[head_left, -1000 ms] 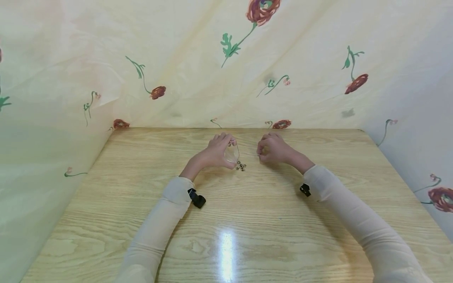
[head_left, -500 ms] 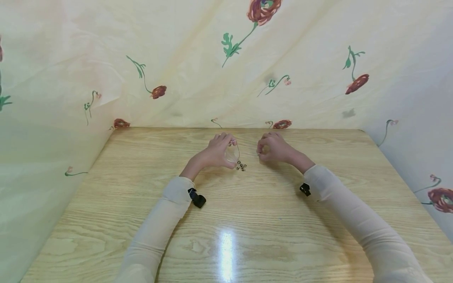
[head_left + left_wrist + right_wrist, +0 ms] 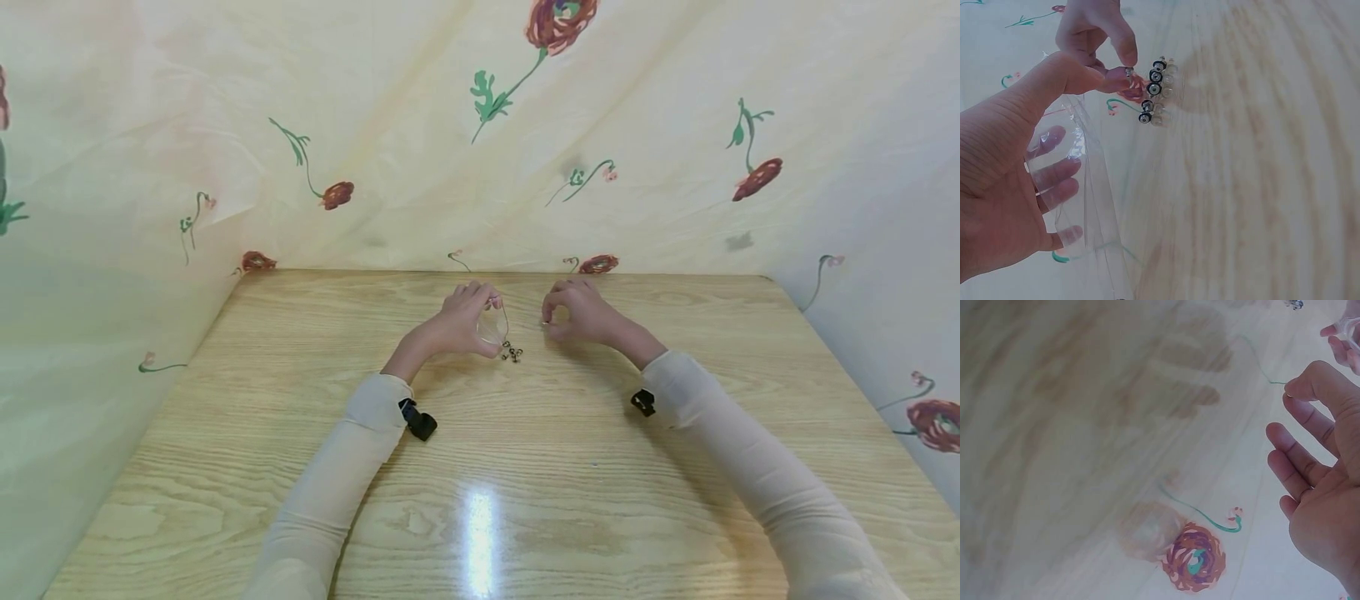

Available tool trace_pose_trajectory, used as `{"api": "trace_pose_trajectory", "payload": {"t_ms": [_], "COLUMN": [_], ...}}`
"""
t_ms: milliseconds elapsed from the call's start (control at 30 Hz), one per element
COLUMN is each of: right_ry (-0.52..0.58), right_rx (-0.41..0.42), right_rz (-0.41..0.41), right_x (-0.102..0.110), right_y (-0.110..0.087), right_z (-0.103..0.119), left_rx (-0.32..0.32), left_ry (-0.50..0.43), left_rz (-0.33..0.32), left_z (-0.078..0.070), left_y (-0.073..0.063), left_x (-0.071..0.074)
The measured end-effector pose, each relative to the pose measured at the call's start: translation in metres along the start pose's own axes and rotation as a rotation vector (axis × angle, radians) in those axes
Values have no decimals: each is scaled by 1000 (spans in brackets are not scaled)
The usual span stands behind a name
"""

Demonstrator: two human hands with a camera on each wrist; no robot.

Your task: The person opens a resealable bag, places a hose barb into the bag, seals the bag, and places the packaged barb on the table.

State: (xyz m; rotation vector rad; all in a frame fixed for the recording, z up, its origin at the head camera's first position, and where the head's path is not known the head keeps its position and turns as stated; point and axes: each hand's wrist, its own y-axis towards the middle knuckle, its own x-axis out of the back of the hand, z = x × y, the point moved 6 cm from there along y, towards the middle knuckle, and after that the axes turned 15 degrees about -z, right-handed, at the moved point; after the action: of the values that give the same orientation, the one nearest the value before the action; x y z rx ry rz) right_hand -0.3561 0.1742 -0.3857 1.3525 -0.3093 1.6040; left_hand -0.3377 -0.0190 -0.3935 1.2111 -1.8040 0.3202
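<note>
My left hand holds a clear plastic bag, with the thumb and fingers curved apart around its mouth. The bag's film overlaps the fingers in the left wrist view. Across from it, my right hand pinches a small shiny silver piece between thumb and index finger. The other fingers of that hand are loosely bent in the right wrist view. Between the hands, close to the bag, several small round silver-and-black metal pieces lie in a cluster on the table.
The wood-grain table reflects a bright light near its front. A cream cloth with red flowers rises right behind the table and along both sides. Black wrist straps with cameras sit on both sleeves.
My right hand has shifted very slightly to the left, and its thumb and index finger form a wider loop around the small piece. The left hand and the bag stay put.
</note>
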Motion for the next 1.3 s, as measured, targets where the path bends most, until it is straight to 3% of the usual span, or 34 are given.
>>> {"api": "trace_pose_trajectory", "payload": {"t_ms": [867,1300], "right_ry": [76,106], "right_rx": [68,76], "right_rz": [-189,-226], "right_x": [15,21], "right_y": [12,16], "right_z": [29,44], "left_rx": [-9,-3], "left_ry": [3,-18], "left_rz": [2,3], "left_z": [1,1], "left_y": [1,0], "left_x": [-1,-1]}}
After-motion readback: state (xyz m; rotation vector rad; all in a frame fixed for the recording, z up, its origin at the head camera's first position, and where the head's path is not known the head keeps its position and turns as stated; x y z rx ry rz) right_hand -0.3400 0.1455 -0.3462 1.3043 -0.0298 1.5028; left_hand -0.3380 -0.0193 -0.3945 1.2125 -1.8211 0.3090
